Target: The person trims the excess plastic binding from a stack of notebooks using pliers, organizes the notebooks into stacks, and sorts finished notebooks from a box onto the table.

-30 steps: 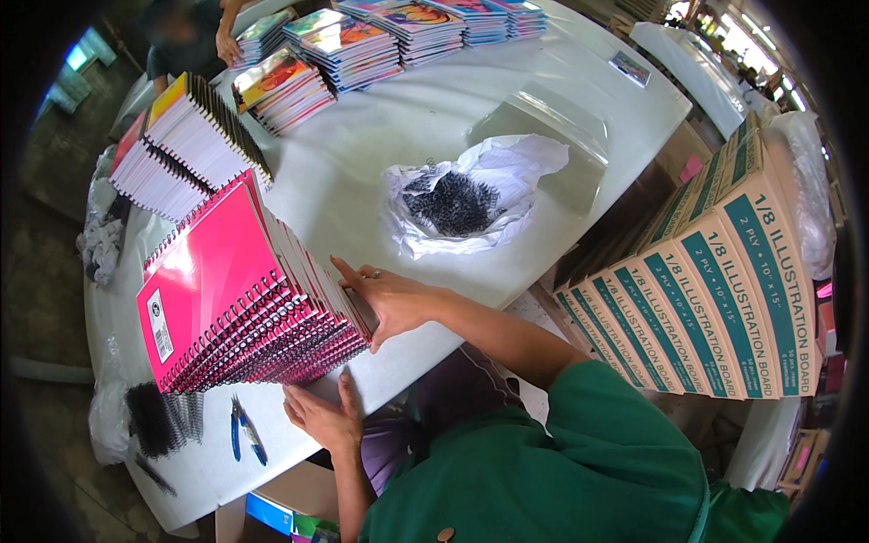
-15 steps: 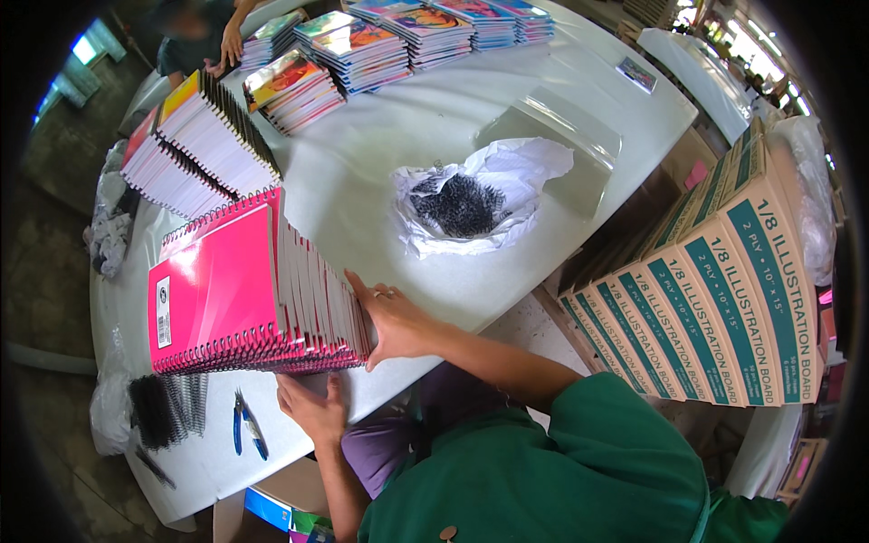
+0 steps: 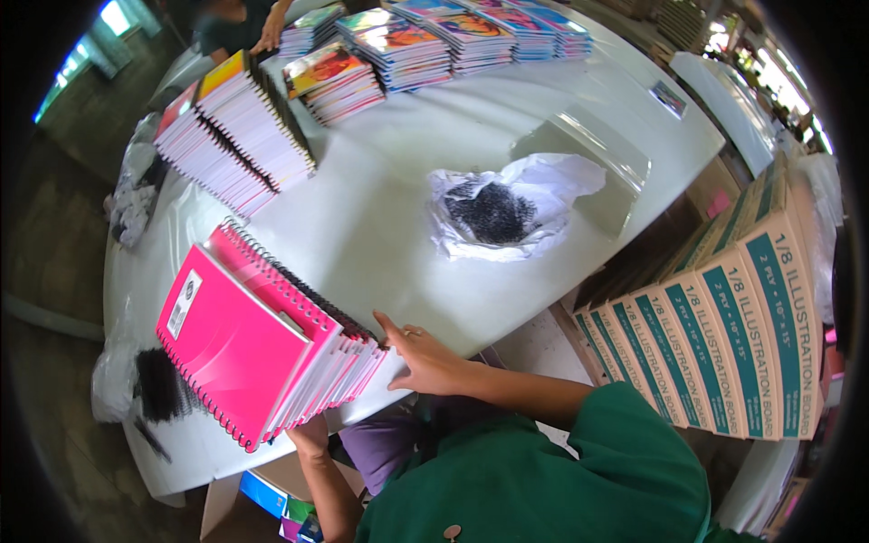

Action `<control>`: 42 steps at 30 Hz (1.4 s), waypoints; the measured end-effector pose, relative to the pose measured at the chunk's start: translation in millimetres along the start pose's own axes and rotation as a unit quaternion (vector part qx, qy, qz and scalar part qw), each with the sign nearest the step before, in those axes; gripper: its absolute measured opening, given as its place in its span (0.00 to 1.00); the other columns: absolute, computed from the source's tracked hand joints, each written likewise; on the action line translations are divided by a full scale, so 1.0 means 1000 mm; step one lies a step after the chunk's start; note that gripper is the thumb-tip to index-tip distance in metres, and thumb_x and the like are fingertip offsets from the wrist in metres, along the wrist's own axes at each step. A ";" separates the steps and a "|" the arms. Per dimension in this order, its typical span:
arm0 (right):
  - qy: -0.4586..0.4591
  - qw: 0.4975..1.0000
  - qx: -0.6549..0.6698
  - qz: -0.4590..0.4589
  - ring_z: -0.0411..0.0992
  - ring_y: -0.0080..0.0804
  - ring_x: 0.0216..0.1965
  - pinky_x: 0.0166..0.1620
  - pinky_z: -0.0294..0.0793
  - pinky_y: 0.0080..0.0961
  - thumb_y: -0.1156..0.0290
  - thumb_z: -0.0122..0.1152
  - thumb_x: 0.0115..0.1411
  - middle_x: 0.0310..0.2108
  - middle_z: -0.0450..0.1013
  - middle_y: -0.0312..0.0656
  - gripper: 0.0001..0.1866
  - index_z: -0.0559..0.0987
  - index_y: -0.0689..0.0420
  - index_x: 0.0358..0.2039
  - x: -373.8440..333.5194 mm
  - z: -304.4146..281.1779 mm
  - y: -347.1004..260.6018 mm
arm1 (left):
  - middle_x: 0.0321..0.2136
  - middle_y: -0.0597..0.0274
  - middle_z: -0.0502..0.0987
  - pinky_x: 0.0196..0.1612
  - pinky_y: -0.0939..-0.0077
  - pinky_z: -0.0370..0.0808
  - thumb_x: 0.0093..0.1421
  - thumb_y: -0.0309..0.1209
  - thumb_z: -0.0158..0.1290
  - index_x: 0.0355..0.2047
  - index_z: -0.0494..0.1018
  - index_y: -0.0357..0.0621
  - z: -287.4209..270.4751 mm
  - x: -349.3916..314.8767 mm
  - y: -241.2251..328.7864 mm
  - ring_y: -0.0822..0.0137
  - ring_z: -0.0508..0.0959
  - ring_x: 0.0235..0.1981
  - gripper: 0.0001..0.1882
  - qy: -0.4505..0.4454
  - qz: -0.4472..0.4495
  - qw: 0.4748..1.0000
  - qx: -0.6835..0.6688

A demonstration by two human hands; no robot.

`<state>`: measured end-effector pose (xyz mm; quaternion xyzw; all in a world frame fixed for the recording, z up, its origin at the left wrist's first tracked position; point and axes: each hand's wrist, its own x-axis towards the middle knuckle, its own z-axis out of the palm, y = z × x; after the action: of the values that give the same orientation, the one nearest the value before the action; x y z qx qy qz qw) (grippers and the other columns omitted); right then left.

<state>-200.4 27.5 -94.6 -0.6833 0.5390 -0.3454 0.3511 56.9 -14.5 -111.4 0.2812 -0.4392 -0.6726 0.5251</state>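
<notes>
Left hand (image 3: 310, 436): low at the near table edge, tucked under the near corner of the pink spiral notebook stack (image 3: 258, 348). Only the knuckles show; the stack hides the fingers, so I cannot tell whether they curl closed on it or just prop it from below.

Right hand (image 3: 424, 359): open and flat, fingers together, pressed against the stack's right-hand end where the page edges fan out. It braces rather than grasps.

Key relation: the stack lies left of the right hand and just above the left hand, so both hands sit at its near-right corner. Its long axis runs from near-right up to far-left across the white table (image 3: 362, 226). Spiral bindings line the far edge and the lower-left edge. The left hand is the nearer one, under the load.

Change over 1 s: the stack stood tipped up on edge with covers facing left; now it has gone over and lies slanted on the table, top cover facing up. The right hand has dropped lower with it. The left hand is now more covered.

Further off: loose black coils (image 3: 163, 398) at the left edge, a white bag of black coils (image 3: 493, 213) mid-table, then 2 leaning rows of bound notebooks (image 3: 244, 127), and flat colourful stacks (image 3: 398, 45) farthest.
</notes>
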 end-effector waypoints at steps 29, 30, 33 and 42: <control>0.020 0.966 0.196 -0.168 0.57 0.36 0.59 0.60 0.56 0.34 0.52 0.37 0.66 0.58 0.60 0.45 0.30 0.58 0.63 0.59 0.041 0.050 0.106 | 0.66 0.52 0.33 0.66 0.66 0.36 0.61 0.60 0.29 0.65 0.29 0.40 0.042 0.005 -0.034 0.60 0.38 0.67 0.45 0.051 0.000 0.981 0.185; 0.029 0.965 0.204 -0.164 0.56 0.37 0.60 0.61 0.54 0.33 0.51 0.35 0.67 0.58 0.58 0.45 0.31 0.57 0.63 0.60 0.044 0.047 0.091 | 0.66 0.51 0.31 0.66 0.66 0.35 0.61 0.59 0.30 0.65 0.29 0.40 0.041 0.007 -0.030 0.60 0.36 0.67 0.45 0.057 -0.016 0.984 0.169; 0.016 0.881 0.464 -0.092 0.56 0.36 0.60 0.61 0.55 0.37 0.46 0.30 0.65 0.60 0.57 0.43 0.34 0.56 0.61 0.61 0.049 0.020 0.049 | 0.65 0.53 0.39 0.65 0.65 0.40 0.64 0.55 0.29 0.65 0.35 0.41 0.042 0.018 -0.008 0.61 0.42 0.65 0.39 0.092 0.022 0.990 0.103; 0.016 0.881 0.463 -0.098 0.53 0.37 0.63 0.63 0.53 0.39 0.38 0.29 0.61 0.63 0.53 0.42 0.40 0.53 0.58 0.62 0.062 0.013 0.048 | 0.66 0.57 0.38 0.66 0.67 0.41 0.65 0.56 0.20 0.66 0.32 0.45 0.061 0.026 -0.010 0.62 0.41 0.66 0.37 0.110 0.074 0.986 0.104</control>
<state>-201.5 -39.7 -136.4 -0.4872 0.2533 -0.5987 0.5831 -6.8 -20.7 -90.3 0.3730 -0.4663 -0.5475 0.5862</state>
